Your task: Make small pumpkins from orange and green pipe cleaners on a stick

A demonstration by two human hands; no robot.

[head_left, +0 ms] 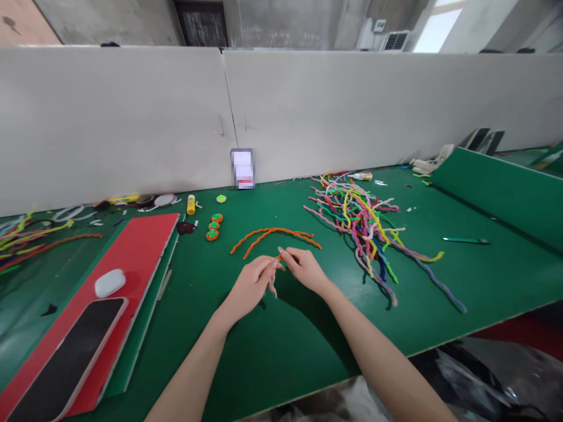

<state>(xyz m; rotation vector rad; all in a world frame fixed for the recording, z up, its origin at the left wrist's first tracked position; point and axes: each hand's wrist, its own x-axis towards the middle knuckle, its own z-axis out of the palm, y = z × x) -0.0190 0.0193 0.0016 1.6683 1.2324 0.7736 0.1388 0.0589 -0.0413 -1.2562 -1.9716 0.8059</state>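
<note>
My left hand (254, 282) and my right hand (304, 268) meet above the green table, both with fingers pinched on a small orange piece (278, 258). Most of that piece is hidden by the fingertips. Just beyond my hands lie curved orange fuzzy stems (276, 230), side by side. To their left, three small orange coils with green tops (214, 226) sit in a row, and a small light green coil (221, 199) lies behind them.
A tangled pile of coloured fuzzy stems (352, 211) spreads at the right, with a green cutter (466, 241) beyond. Red board (143, 246) at left bears a phone (70, 357) and white case (109, 283). A glue stick (190, 204) and propped phone (243, 169) stand behind.
</note>
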